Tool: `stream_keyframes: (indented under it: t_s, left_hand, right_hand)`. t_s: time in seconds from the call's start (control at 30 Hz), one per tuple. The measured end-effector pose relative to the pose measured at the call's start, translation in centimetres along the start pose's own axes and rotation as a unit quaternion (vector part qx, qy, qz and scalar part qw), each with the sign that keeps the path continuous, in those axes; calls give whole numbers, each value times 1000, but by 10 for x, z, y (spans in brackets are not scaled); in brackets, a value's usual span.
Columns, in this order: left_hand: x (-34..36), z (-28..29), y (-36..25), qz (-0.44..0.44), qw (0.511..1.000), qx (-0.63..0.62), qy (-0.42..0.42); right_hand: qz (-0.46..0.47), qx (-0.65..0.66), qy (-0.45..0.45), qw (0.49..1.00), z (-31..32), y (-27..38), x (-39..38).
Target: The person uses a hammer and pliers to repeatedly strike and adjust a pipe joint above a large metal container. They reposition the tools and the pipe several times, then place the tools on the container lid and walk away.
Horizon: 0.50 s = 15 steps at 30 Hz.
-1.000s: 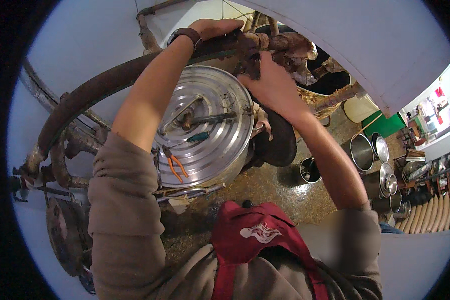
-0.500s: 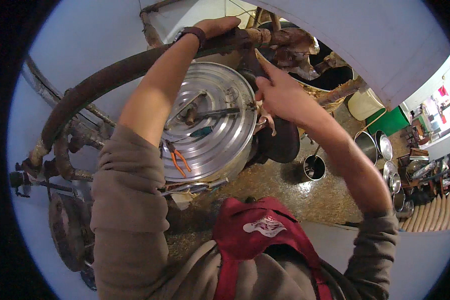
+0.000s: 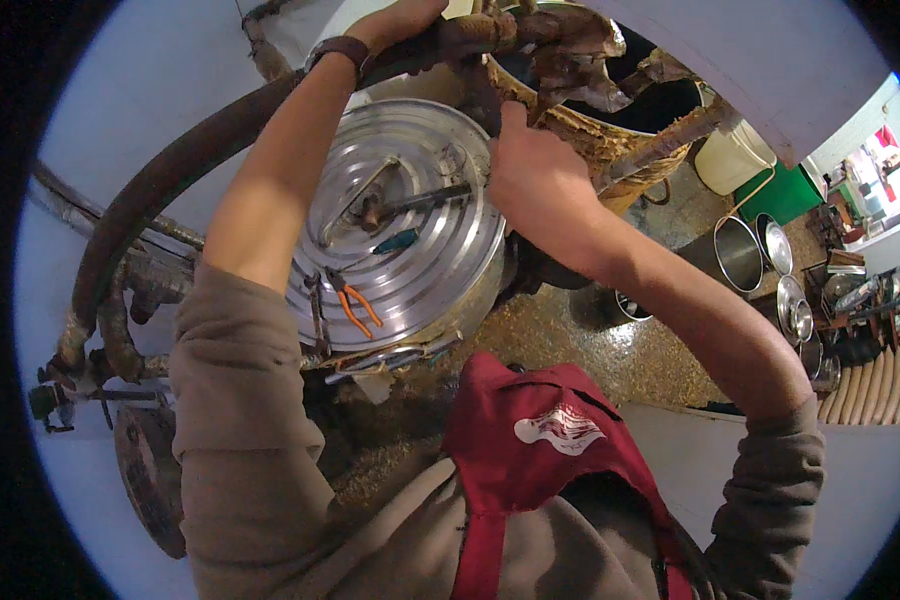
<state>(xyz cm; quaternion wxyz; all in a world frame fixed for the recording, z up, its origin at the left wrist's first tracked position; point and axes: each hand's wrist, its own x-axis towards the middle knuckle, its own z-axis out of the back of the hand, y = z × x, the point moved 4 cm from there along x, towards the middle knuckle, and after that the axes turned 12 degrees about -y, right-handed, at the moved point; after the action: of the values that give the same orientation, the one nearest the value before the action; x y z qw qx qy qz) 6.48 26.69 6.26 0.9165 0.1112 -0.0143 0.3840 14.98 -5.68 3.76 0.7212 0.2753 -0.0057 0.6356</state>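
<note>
My left hand (image 3: 400,25) is at the upper middle, fingers curved over a thick dark hose (image 3: 165,180) near its junction with rusty pipes (image 3: 570,55). My right hand (image 3: 540,185) is just below a dark vertical fitting (image 3: 480,85) of that junction, index finger raised and the other fingers curled around something I cannot make out. Beneath my arms lies a large ridged metal lid (image 3: 420,270) with a central fitting (image 3: 370,210). Orange-handled pliers (image 3: 355,305), a teal-handled tool (image 3: 395,240) and a dark tool (image 3: 315,310) rest on it.
Behind stands a crusted vat (image 3: 620,190). To the right are a cream container (image 3: 720,160), a green bin (image 3: 780,200), several steel pots (image 3: 730,260) and cluttered shelving (image 3: 880,300). A white panel (image 3: 770,60) overhangs the upper right; the floor (image 3: 610,360) looks wet.
The view has shifted, with the scene sitting higher in the picture. My right hand has slid down the dark fitting, its fingers now more curled. My left hand stays on the hose.
</note>
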Motion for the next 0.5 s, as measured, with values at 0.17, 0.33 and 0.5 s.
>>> stream_keyframes:
  t_s: [0.17,0.33,0.5]
  left_hand:
    - [-37,26,-19,122,845,-518,-43]
    - [-42,32,-25,114,850,-511,-60]
    - [-38,27,-20,123,845,-516,-61]
  right_hand:
    - [26,8,-86,996,-15,-5,-2]
    - [-4,27,-92,995,-39,-20,-5]
    - [-1,41,-110,993,-46,-25,-4]
